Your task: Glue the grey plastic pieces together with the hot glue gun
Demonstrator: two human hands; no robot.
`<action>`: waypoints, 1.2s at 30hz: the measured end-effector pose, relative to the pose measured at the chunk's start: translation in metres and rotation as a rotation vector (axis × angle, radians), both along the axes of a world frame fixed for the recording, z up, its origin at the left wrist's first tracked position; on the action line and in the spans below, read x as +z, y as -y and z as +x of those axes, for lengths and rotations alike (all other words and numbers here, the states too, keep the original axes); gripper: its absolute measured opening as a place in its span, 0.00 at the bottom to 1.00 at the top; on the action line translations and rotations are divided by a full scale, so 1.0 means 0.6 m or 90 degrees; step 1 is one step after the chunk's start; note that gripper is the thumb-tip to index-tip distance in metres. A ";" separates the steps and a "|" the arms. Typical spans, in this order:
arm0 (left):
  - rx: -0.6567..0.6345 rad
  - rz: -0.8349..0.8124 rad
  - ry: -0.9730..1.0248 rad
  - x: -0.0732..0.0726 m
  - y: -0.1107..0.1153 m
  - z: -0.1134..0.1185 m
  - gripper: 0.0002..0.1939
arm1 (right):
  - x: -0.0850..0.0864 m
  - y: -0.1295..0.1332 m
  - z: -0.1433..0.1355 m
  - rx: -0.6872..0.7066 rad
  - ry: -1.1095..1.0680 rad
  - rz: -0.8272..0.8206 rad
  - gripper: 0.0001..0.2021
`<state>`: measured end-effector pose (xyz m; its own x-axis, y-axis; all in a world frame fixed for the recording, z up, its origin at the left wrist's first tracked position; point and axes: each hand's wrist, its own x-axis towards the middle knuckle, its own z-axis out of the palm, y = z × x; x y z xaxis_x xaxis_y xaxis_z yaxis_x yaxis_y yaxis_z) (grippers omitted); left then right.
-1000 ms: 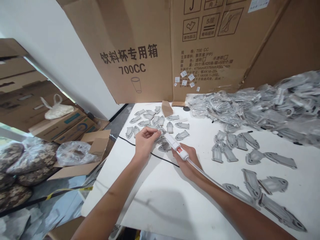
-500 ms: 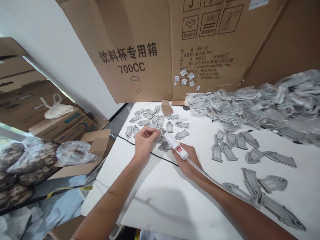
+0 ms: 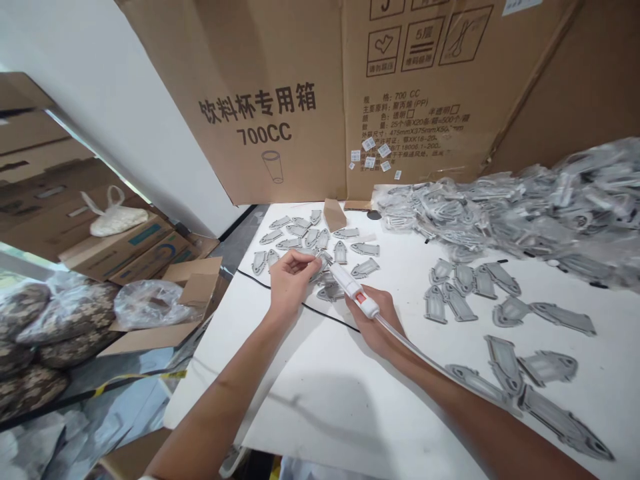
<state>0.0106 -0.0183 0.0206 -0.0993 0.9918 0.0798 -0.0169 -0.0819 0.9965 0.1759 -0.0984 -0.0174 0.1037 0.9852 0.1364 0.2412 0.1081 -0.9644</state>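
Observation:
My left hand point(image 3: 295, 277) pinches a small grey plastic part point(image 3: 319, 265) above the white table. My right hand point(image 3: 374, 310) is wrapped round a white handheld tool point(image 3: 354, 291) with a red switch and a pale cord point(image 3: 420, 353). The tool's thin tip is at the held part; whether they touch cannot be made out. Just under the hands lies another grey part point(image 3: 331, 292). Similar grey pieces point(image 3: 297, 230) are spread behind my left hand, and more point(image 3: 464, 279) lie to the right.
A large cardboard box point(image 3: 280, 60) stands at the table's back. Plastic-bagged parts point(image 3: 480, 207) are heaped at the back right. A black cable point(image 3: 320, 315) crosses the white table point(image 3: 300, 373). Cartons point(image 3: 145, 253) and camouflage-patterned bags point(image 3: 30, 333) are at the left.
The view has shifted very slightly. The tool and my right hand sit a touch further right, while both hands keep their holds.

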 end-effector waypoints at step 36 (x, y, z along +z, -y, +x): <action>-0.026 0.383 -0.319 -0.007 -0.006 -0.021 0.05 | 0.016 -0.004 0.005 -0.009 0.007 -0.150 0.21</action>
<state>-0.0021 -0.0150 0.0163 0.1270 0.7659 0.6302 0.4085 -0.6194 0.6704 0.1788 -0.0958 -0.0076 0.1174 0.9884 -0.0966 0.2510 -0.1236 -0.9601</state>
